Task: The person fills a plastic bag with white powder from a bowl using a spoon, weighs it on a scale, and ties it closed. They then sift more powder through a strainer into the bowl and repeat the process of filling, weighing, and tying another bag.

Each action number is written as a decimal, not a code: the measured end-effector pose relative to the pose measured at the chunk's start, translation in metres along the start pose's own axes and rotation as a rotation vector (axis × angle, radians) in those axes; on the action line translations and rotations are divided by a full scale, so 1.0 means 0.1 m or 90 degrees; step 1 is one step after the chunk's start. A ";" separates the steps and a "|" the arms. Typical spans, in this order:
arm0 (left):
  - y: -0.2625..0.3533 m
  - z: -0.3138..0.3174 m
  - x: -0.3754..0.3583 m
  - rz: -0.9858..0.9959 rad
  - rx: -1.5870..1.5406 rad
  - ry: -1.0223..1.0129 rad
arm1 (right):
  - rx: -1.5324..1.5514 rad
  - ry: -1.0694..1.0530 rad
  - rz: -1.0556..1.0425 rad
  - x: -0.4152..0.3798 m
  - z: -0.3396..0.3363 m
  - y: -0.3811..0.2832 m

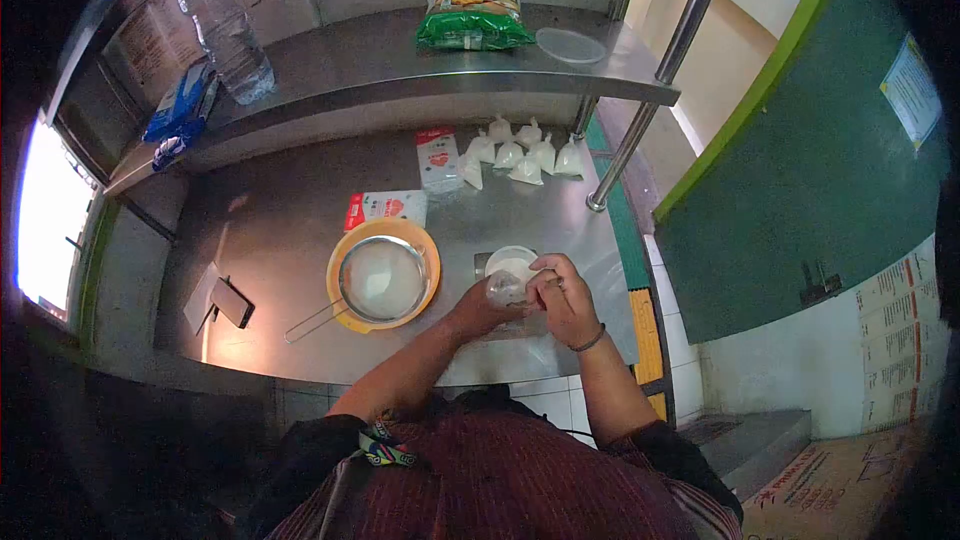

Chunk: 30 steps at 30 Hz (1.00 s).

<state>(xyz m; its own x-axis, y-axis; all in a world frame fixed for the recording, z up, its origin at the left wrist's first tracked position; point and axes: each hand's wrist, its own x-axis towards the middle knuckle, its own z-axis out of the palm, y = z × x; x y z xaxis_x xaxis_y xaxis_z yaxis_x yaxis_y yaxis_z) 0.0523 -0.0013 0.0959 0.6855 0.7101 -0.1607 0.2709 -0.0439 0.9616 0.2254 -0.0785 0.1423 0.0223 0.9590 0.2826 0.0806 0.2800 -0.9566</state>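
Note:
My left hand (pixel 478 312) is closed around a clear plastic bag (pixel 506 288), seen partly through the fingers. Right beside it, my right hand (pixel 562 302) has its fingers curled and pinched at the bag's side; what they grip is too small to make out. Just beyond both hands, a white round bowl (pixel 512 259) sits on a dark flat object (pixel 482 266), mostly covered. To the left, a wire sieve (pixel 383 280) with white powder in it rests over a yellow-orange basin (pixel 431 250), its handle pointing toward the front left.
Several tied bags of white powder (pixel 527 168) stand at the back of the steel table (pixel 290 190). Two red-and-white plastic packets (pixel 438 158) lie near them. A phone (pixel 233 302) leans at left. The shelf above holds a green packet (pixel 475 20), a lid (pixel 571 46) and a bottle (pixel 225 35).

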 end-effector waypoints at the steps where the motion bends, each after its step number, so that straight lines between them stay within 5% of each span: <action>1: -0.11 0.00 0.04 0.038 0.017 0.006 | -0.001 0.024 -0.004 -0.01 0.00 -0.01; 12: -0.25 0.01 0.12 -0.029 0.044 0.046 | 0.060 0.197 -0.068 -0.02 0.05 -0.08; 15: -0.15 0.00 0.05 0.066 0.075 0.069 | 0.030 0.248 -0.062 -0.02 0.02 -0.10; 23: -0.36 -0.03 0.05 -0.059 0.097 0.087 | 0.147 0.404 -0.041 -0.03 -0.11 0.38; 30: -0.32 -0.05 0.03 -0.085 0.149 0.112 | -0.014 0.324 -0.060 -0.15 -0.06 0.94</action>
<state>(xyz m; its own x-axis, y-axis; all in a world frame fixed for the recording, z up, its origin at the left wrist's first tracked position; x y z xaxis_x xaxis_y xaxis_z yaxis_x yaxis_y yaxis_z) 0.0421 0.0055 0.0657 0.5122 0.8299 -0.2214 0.5127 -0.0885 0.8540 0.2384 -0.0671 0.0484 0.4951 0.7855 0.3713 0.1262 0.3578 -0.9253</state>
